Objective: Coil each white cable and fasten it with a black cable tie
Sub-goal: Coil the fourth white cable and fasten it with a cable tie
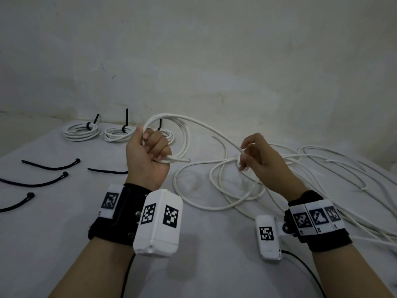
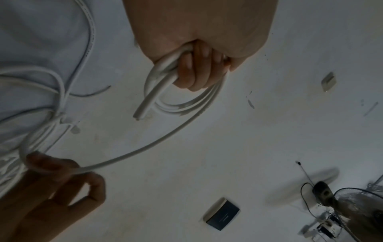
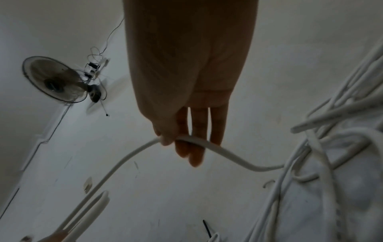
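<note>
My left hand (image 1: 155, 150) is held above the table and grips a few loops of a white cable (image 1: 185, 134), with the cut end sticking out past the fingers (image 2: 194, 72). From those loops (image 2: 186, 104) one strand (image 1: 214, 132) arcs right to my right hand (image 1: 243, 157), which pinches it between thumb and fingers (image 3: 182, 144). Beyond that hand the strand (image 3: 228, 153) drops into a loose tangle of white cables (image 1: 311, 166) on the table's right side. Several black cable ties (image 1: 51, 166) lie loose at the left.
Three tied coils (image 1: 80, 130) (image 1: 117, 133) (image 1: 169, 135) lie at the back by the wall, the third partly hidden by my left hand. A loose cable loop (image 1: 214, 190) lies between my wrists. A wall fan (image 3: 56, 80) shows in the wrist views.
</note>
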Demonstrator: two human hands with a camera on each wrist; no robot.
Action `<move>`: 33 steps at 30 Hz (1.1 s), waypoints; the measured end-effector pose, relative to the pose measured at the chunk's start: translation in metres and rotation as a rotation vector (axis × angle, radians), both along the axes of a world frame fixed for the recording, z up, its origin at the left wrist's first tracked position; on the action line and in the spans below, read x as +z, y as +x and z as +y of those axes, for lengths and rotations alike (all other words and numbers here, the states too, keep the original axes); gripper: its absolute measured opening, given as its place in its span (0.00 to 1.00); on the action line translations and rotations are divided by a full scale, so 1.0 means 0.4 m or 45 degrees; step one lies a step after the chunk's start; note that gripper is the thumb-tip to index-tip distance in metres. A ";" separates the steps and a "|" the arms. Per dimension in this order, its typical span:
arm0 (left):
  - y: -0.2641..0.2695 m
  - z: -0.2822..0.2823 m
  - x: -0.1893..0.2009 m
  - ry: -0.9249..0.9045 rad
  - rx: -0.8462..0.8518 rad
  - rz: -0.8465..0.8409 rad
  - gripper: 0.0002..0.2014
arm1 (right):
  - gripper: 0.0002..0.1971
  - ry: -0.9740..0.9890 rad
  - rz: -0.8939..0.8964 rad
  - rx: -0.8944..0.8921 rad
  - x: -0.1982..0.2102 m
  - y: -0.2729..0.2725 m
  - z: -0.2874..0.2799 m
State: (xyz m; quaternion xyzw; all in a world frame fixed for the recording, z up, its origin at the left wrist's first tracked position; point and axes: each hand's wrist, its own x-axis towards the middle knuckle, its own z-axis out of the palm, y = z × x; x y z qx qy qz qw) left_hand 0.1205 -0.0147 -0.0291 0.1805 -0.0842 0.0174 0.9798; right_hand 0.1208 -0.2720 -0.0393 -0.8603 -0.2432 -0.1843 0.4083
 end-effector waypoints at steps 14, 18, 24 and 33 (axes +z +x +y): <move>0.005 0.002 0.005 0.191 0.204 0.019 0.21 | 0.10 -0.406 -0.122 0.125 0.025 -0.041 0.063; 0.006 -0.026 0.003 0.351 0.301 0.014 0.21 | 0.12 -0.446 -0.018 0.311 0.024 -0.076 0.125; -0.008 -0.080 -0.002 0.676 0.322 0.007 0.20 | 0.11 -0.410 -0.107 0.413 0.040 -0.092 0.162; -0.033 -0.134 -0.030 1.242 0.075 -0.124 0.19 | 0.09 -0.079 -0.211 0.252 0.092 -0.077 0.170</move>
